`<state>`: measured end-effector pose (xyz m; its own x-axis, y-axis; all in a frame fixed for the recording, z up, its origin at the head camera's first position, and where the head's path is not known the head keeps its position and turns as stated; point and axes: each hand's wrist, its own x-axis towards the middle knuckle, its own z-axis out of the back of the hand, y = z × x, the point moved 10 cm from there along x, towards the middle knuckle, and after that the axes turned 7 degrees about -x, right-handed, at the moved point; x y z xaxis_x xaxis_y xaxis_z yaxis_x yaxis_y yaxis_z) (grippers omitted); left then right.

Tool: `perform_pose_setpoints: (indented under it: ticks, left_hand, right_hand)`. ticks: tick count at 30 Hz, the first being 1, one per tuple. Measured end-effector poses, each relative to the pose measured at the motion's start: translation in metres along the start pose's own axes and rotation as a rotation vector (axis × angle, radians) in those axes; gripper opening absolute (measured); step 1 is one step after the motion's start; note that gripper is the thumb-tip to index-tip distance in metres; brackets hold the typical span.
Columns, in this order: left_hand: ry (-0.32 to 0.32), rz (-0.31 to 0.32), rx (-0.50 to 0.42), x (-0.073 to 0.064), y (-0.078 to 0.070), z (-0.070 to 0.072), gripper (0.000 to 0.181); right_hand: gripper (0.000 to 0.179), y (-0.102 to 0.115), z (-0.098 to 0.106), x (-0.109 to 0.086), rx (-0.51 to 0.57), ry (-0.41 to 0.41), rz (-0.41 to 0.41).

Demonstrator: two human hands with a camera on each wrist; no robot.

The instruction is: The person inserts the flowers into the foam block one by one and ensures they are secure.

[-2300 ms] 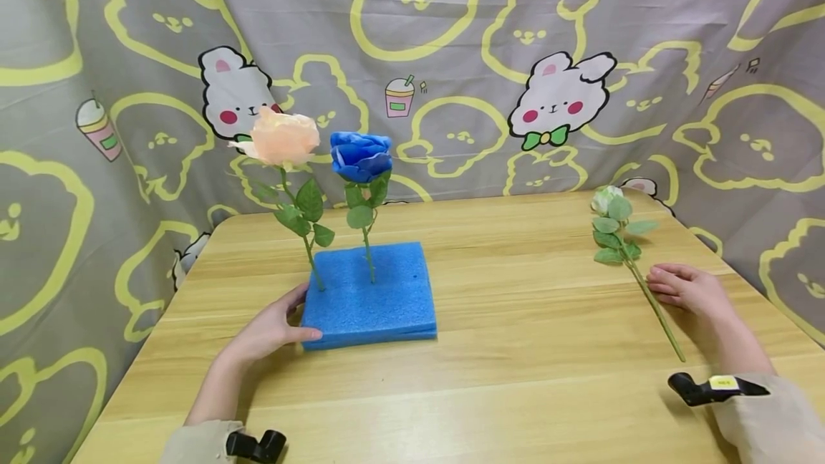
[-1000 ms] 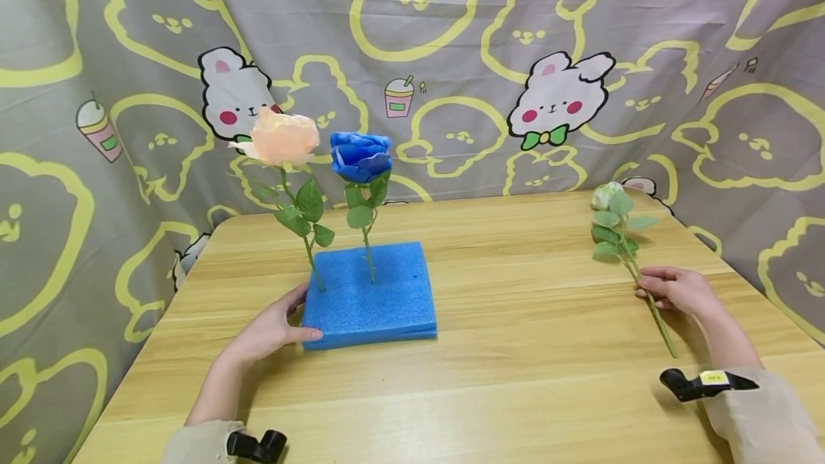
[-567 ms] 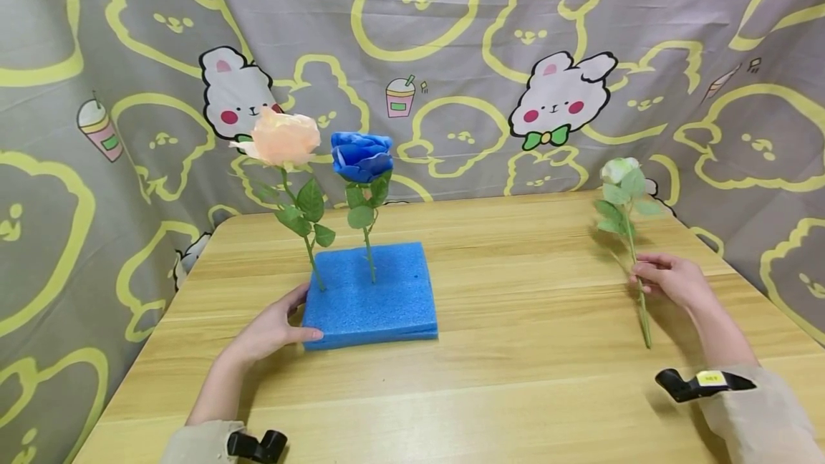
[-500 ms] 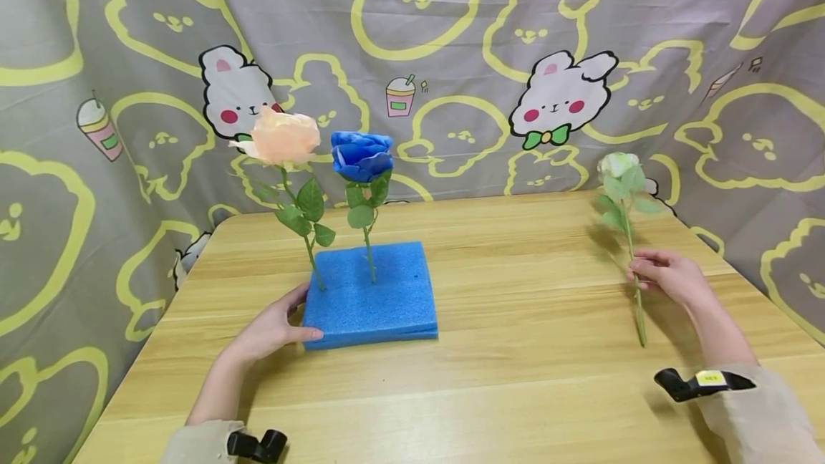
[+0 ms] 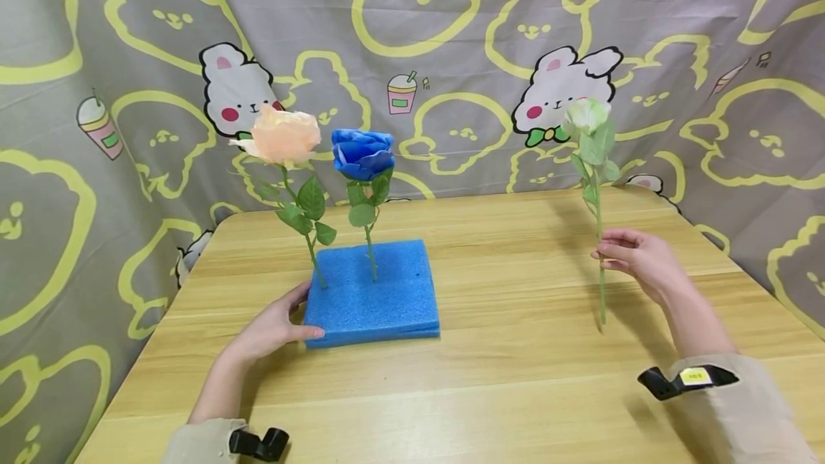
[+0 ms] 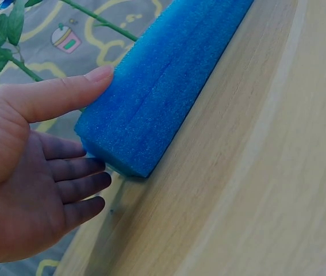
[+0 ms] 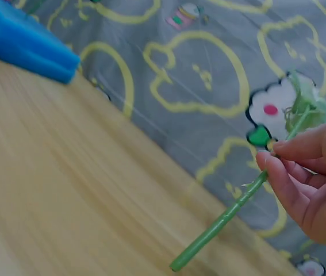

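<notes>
In the head view my right hand (image 5: 641, 260) pinches the green stem of a pale white-green artificial rose (image 5: 588, 114) between thumb and fingertips. The rose is upright, its bloom above the table's far edge. In the right wrist view the stem (image 7: 220, 223) slants down past the fingers, its cut end pointing to the lower left. My left hand (image 5: 273, 324) rests against the left side of a blue foam block (image 5: 387, 310), thumb straight along its front corner. The left wrist view shows the other fingers (image 6: 79, 187) extended beside the foam. A peach rose (image 5: 286, 136) and a blue rose (image 5: 363, 154) stand in the block.
The wooden table (image 5: 490, 378) carries the block at its left half. A grey curtain (image 5: 451, 70) with yellow outlines and cartoon rabbits hangs behind and along both sides. Black wrist devices (image 5: 686, 379) sit at both sleeves.
My right hand has taken hold of the white-green rose lying on the table, raised it upright and carried it leftward. The left hand and the foam block have stayed put.
</notes>
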<state>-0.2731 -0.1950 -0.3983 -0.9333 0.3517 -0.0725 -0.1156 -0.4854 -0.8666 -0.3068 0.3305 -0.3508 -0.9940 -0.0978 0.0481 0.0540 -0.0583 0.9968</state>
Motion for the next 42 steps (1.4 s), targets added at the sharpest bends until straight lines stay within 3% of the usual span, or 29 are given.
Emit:
perform_pose_setpoints:
  ticks: [9, 19, 25, 34, 42]
  left_hand:
    - [-0.001, 0.001, -0.008, 0.000, 0.002, -0.001, 0.097]
    - [-0.003, 0.002, 0.005, 0.003, 0.003, 0.002, 0.097]
    - [0.001, 0.006, -0.017, 0.004, 0.003, 0.001, 0.098]
    - [-0.001, 0.009, -0.014, 0.003, 0.003, 0.002, 0.099]
    - [-0.003, 0.014, -0.020, 0.002, 0.005, 0.001, 0.101]
  right_hand:
    - [0.008, 0.033, -0.052, 0.016, 0.064, 0.006, 0.122]
    - [0.010, 0.056, -0.119, 0.037, -0.012, -0.022, 0.235]
    - [0.005, 0.063, -0.157, 0.044, -0.045, -0.008, 0.267]
    - [0.011, 0.070, -0.214, 0.052, -0.068, 0.030, 0.275]
    - [0.007, 0.070, -0.241, 0.056, -0.040, 0.050, 0.306]
